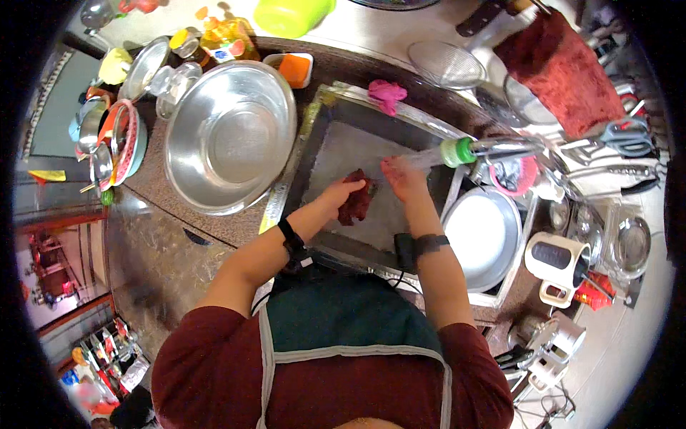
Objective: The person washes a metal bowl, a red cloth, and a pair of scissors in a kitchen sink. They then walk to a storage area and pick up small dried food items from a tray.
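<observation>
My left hand (338, 195) grips a crumpled dark red cloth (356, 201) over the sink basin (343, 145). Nearer the tap, my right hand (399, 174) is in the water stream, fingers loosely spread and apart from the cloth; I see nothing in it. Water runs sideways in the picture from a metal tap with a green nozzle (459, 152) at the right. The dark basin has a metal rim, and a pink rag (387, 95) hangs over its far edge.
A large steel bowl (238, 137) stands on the left counter. Right of the basin sits a round metal pan (482, 236) with whitish contents. Beyond are a mesh strainer (446, 64), a red-brown towel (563, 75), scissors (627, 137) and an oil bottle (229, 42).
</observation>
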Action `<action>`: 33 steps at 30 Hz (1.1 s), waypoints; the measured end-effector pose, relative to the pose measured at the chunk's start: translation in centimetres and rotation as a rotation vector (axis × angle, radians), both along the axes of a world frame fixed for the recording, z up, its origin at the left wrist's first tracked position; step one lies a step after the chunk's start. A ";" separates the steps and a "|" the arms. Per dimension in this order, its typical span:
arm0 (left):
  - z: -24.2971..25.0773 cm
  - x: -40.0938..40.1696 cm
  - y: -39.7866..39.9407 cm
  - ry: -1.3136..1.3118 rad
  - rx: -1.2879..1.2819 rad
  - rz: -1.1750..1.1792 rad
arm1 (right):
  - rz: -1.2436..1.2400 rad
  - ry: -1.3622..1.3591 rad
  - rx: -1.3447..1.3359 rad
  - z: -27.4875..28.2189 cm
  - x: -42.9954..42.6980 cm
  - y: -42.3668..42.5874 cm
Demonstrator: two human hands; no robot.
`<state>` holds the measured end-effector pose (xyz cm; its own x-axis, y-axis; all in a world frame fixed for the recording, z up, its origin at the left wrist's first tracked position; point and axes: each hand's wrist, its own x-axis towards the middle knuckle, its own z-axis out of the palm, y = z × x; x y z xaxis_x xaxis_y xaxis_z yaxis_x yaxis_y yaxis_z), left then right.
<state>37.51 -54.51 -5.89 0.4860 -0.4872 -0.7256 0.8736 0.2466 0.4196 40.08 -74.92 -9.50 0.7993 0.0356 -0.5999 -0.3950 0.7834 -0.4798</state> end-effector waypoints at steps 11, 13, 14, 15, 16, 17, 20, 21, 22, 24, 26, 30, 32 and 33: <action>3.4 2.1 -5.2 -0.134 -0.085 -0.165 | 0.360 -0.258 -0.754 3.5 -2.5 -4.1; 4.5 3.8 -5.8 -0.112 -0.208 -0.247 | 0.378 -0.221 -0.348 3.3 -2.6 -4.4; 4.5 4.6 -5.9 -0.114 -0.205 -0.246 | 0.380 -0.224 -0.346 3.8 -2.2 -4.4; 4.5 5.4 -5.9 -0.190 -0.215 -0.194 | 0.289 -0.295 -0.454 4.3 -1.7 -4.5; 4.5 6.1 -5.7 -0.266 -0.225 -0.143 | 0.196 -0.364 -0.562 4.8 -1.2 -4.6; 3.9 6.5 -5.4 -0.411 -0.186 -0.182 | 0.187 -0.361 -0.562 4.8 -0.8 -4.7; 0.3 5.7 -6.2 -0.207 0.468 -0.083 | 0.196 -0.351 -0.743 4.8 -0.3 -3.8; 0.7 5.2 -6.5 -0.206 0.468 -0.096 | 0.276 -0.423 -0.970 4.9 -0.8 -2.7; 1.1 4.7 -6.7 -0.029 0.136 -0.060 | 0.359 -0.491 -1.198 5.0 -1.5 -1.7; 1.9 4.4 -6.5 0.147 -0.192 -0.005 | 0.399 -0.537 -1.276 6.1 -2.6 -0.5; 2.0 4.2 -6.8 0.025 -0.437 0.013 | 0.550 -0.395 -1.269 7.7 -3.3 -0.5; 3.6 4.4 -9.4 -0.209 -0.088 -0.010 | 0.177 -0.206 -1.333 3.6 -2.9 -5.8; 3.4 5.2 -11.1 -0.457 -0.013 -0.234 | 0.004 -0.252 -1.019 0.1 -2.7 -7.1; 3.1 5.7 -11.2 -0.374 -0.122 -0.318 | 0.007 -0.240 -1.013 -0.3 -2.6 -7.5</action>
<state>43.22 -65.67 -2.80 0.5156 -0.7235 -0.4590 0.7088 0.0593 0.7029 37.49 -82.40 -9.79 0.9031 -0.3913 -0.1770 -0.2055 -0.0319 -0.9781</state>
